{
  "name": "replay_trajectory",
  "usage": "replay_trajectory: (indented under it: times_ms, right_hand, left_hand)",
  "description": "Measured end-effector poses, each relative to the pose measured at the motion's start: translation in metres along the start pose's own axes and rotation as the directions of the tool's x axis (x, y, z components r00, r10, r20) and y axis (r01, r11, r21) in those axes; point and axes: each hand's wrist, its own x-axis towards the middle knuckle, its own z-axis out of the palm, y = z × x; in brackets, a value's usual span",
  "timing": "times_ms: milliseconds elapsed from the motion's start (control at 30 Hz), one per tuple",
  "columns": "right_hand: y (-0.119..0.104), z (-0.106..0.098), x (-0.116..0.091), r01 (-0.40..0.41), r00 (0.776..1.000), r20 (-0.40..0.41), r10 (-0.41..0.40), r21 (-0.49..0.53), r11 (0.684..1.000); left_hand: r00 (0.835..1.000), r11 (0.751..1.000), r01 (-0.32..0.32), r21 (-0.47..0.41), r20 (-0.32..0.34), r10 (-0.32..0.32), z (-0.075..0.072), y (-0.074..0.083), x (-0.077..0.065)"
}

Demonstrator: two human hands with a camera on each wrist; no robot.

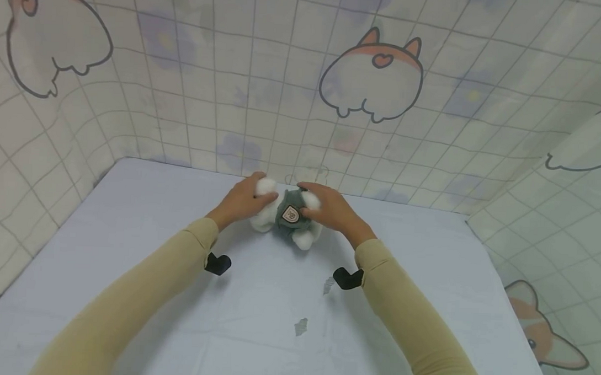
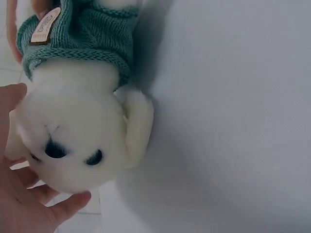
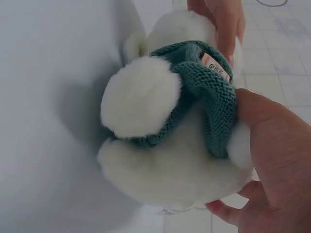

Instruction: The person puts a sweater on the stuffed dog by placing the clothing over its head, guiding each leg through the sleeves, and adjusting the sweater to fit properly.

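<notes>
A white plush toy [image 1: 264,221] in a green knitted sweater [image 2: 97,34] lies on its side near the back of the table. My left hand [image 1: 244,199] holds it by the head, with thumb and fingers spread around it in the left wrist view. My right hand [image 1: 332,208] grips the lower body, its thumb beside the sweater [image 3: 221,104] and its fingertips underneath. The toy's dark eyes and nose [image 2: 56,148] show in the left wrist view. A pale patch with a badge [image 1: 291,213] sits on the sweater's front.
The table [image 1: 256,318] has a white cover with two small grey marks, one of them a torn-looking patch [image 1: 301,326]. Behind it hangs a gridded curtain [image 1: 284,87] with cartoon corgis, and similar cloth stands at both sides. Black wrist mounts [image 1: 348,278] stick out below the sleeves.
</notes>
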Motion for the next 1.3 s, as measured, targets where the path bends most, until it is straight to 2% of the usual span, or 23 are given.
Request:
replay_trajectory:
  times_ms: [67, 233, 400, 500, 633, 700, 833, 967, 1200, 1300]
  right_hand:
    - [0.001, -0.001, -0.001, -0.017, 1.000, 0.006, 0.017, -0.005, 1.000]
    - [0.002, -0.001, -0.002, -0.064, 0.997, -0.054, 0.060, -0.088, 0.994]
    - [0.003, 0.001, -0.003, -0.142, 0.986, -0.118, 0.122, -0.179, 0.974]
    - [0.003, 0.001, -0.006, -0.197, 0.977, -0.107, 0.182, -0.150, 0.969]
    - [0.003, 0.001, -0.010, -0.255, 0.965, -0.077, 0.250, -0.066, 0.965]
    - [0.003, 0.000, -0.011, -0.252, 0.965, -0.083, 0.248, -0.039, 0.967]
    - [0.003, 0.001, -0.012, -0.189, 0.976, -0.120, 0.183, -0.037, 0.981]
    - [0.001, 0.006, -0.012, -0.151, 0.978, -0.149, 0.144, -0.039, 0.988]
    - [0.000, 0.016, -0.013, -0.207, 0.962, -0.174, 0.210, 0.035, 0.978]
    - [-0.003, 0.018, -0.013, -0.221, 0.957, -0.176, 0.230, 0.068, 0.973]
  left_hand:
    - [1.000, 1.000, -0.012, 0.002, 0.014, 0.012, -0.001, 0.001, -0.003]
    - [0.998, 0.999, -0.035, 0.029, 0.054, 0.033, -0.001, 0.001, -0.005]
    - [0.998, 0.999, -0.010, 0.046, 0.066, 0.007, 0.000, 0.001, -0.007]
    - [0.998, 0.999, -0.005, 0.046, 0.059, 0.002, 0.002, 0.003, -0.007]
    - [0.999, 0.998, -0.037, 0.057, 0.037, 0.035, 0.006, 0.006, -0.006]
    - [0.998, 0.997, -0.065, 0.045, 0.010, 0.065, 0.008, 0.009, -0.007]
    - [0.994, 0.994, -0.106, -0.020, -0.036, 0.105, 0.014, 0.015, -0.009]
    - [0.994, 0.992, -0.107, -0.070, -0.015, 0.106, 0.019, 0.018, -0.010]
    - [0.991, 0.987, -0.126, -0.098, 0.032, 0.130, 0.022, 0.026, -0.014]
    - [0.992, 0.989, -0.120, -0.084, 0.034, 0.124, 0.026, 0.023, -0.015]
